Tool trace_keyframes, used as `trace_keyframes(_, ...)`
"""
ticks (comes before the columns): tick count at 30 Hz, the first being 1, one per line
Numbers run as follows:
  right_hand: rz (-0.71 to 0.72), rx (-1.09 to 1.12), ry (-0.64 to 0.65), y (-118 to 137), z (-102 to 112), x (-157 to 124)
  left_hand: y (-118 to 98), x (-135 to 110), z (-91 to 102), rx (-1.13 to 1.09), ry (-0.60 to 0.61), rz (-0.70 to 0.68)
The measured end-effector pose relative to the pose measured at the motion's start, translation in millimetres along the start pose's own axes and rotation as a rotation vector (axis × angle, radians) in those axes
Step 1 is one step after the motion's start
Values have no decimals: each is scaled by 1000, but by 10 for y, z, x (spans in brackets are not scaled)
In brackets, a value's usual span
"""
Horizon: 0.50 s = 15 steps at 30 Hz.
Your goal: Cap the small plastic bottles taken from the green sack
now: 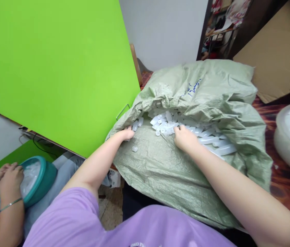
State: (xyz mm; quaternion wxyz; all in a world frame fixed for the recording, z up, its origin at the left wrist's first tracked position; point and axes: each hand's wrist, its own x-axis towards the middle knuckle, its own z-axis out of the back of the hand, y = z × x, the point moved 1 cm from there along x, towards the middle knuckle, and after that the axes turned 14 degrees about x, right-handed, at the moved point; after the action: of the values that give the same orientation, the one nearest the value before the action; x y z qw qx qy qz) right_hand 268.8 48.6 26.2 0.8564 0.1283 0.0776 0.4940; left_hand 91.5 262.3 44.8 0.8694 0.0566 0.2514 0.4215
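A pale green woven sack [155, 164] lies in front of me with its mouth spread wide. Inside it is a heap of translucent white plastic tubes [206, 140]. At the sack's left side, my left hand [128, 133] has its fingers curled beside a couple of tubes [135, 125]; what they grip is hidden. My right hand [184, 136] reaches into the front of the heap, thumb and fingers closed around a plastic tube. One small loose piece [134, 149] lies on the sack below my left hand.
A bright green board [65, 68] with a wire handle [122, 111] stands at left. Below it, another person's hands [10, 180] work over a teal basin [40, 181] of clear pieces. A whitish tub [286, 140] and a cardboard sheet [278, 55] are at right.
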Motion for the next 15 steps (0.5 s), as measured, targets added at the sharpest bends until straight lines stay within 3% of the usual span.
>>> trace_keyframes(6,11,-2,-25,-52,-95,193,278,-112,37,-3,132,-142)
trace_keyframes(9,54,7,-17,-50,-106,251,329,-168,11,41,161,-129)
trace_keyframes(15,86,68,-19,-17,-37,154,169,-224,-161,103,8,-37)
